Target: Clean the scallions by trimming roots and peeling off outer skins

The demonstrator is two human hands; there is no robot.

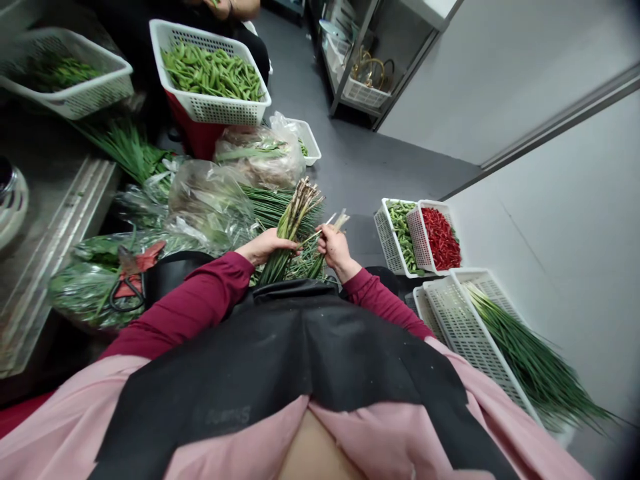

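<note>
Head view shows my left hand (267, 247) closed around a bunch of green stalks (295, 213), brown ends pointing away from me, in front of my black apron (270, 353). Just beside it, my right hand (334, 247) pinches some thin pale stalks (341, 221). Farther out lie clear plastic bags (207, 193) and, to the right, a white basket (419, 235) of red peppers (441, 239).

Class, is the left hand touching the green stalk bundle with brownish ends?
Touching: the head view shows the left hand gripping the bundle, thumb across it.
</note>
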